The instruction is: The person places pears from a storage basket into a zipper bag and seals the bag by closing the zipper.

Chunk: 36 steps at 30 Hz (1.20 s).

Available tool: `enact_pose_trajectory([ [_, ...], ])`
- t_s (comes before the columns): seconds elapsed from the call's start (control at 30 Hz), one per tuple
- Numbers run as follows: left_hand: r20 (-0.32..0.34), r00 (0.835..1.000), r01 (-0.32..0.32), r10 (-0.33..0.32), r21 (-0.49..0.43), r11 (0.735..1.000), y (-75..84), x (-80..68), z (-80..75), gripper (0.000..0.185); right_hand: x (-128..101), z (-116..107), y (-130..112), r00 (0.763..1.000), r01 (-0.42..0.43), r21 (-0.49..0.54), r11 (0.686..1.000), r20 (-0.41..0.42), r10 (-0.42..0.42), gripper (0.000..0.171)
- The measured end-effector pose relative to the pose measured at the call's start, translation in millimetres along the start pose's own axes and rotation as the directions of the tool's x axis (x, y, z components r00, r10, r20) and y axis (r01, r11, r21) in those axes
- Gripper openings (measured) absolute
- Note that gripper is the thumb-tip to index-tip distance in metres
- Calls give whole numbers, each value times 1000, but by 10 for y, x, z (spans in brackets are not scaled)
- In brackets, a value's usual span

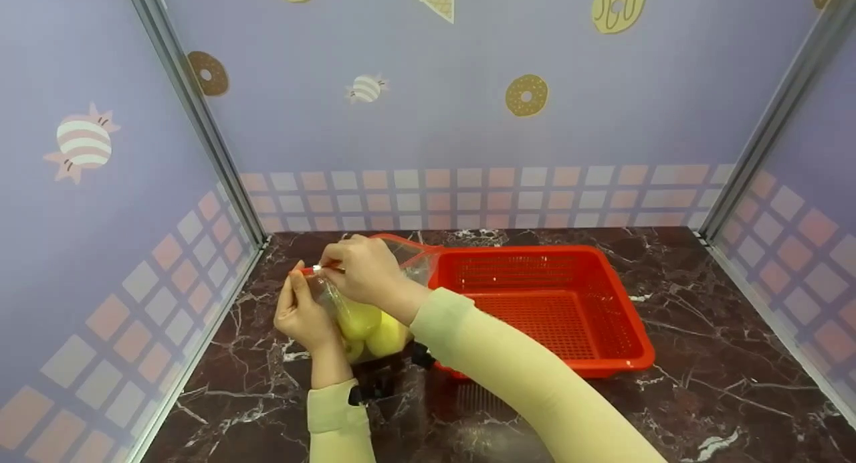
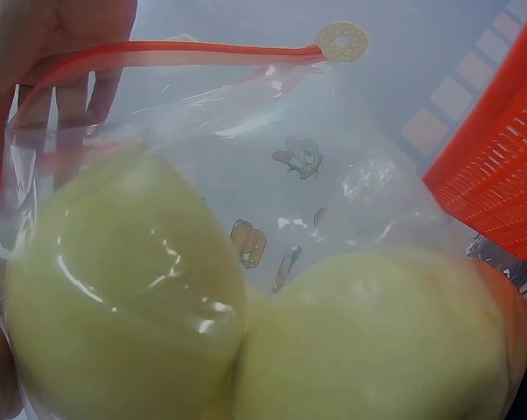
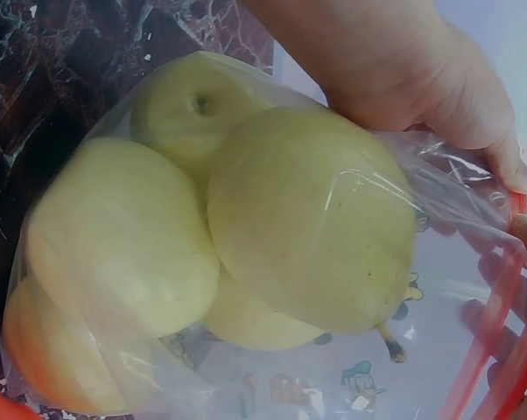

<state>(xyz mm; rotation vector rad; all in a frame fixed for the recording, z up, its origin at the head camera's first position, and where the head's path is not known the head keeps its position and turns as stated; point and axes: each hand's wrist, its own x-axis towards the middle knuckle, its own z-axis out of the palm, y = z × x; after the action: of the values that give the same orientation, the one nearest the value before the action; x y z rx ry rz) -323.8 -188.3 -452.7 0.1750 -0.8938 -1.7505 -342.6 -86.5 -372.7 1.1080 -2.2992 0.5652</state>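
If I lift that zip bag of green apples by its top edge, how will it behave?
The zip bag is thin clear film, so it will probably sag and swing. Several green apples fill it, so it is likely bottom-heavy. The left hand cups its side, which suggests it needs support.

lilac sweet-patterned walls [image 1: 468, 115], dark marble tabletop [image 1: 702, 396]

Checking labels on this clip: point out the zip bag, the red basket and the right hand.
zip bag [image 3: 439, 289]: right wrist view, clear side wall.
red basket [image 1: 622, 296]: head view, right rim.
right hand [image 1: 364, 269]: head view, back of the hand.
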Motion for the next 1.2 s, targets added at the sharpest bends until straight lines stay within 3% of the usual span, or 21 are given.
enact_pose_trajectory([
  [0.3, -20, 1000, 13, -13, -16, 1000, -14, 19, 5, 17, -22, -20, 45, 1000, -15, 15, 1000, 24, 15, 13],
  [0.53, -35, 999, 5, -4, 21, 1000, -17, 28, -6, 17, -58, -17, 96, 999, -12, 25, 1000, 43, 11, 12],
  [0.77, -37, 998, 39, -41, -46, 998, 12, 31, 2, 14, -73, -38, 119, 998, -24, 22, 999, 55, 23, 13],
  [1.2, -71, 993, 89, -95, -84, 992, 2, 50, -22, 13, -122, -21, 205, 997, -34, 26, 999, 64, 32, 13],
])
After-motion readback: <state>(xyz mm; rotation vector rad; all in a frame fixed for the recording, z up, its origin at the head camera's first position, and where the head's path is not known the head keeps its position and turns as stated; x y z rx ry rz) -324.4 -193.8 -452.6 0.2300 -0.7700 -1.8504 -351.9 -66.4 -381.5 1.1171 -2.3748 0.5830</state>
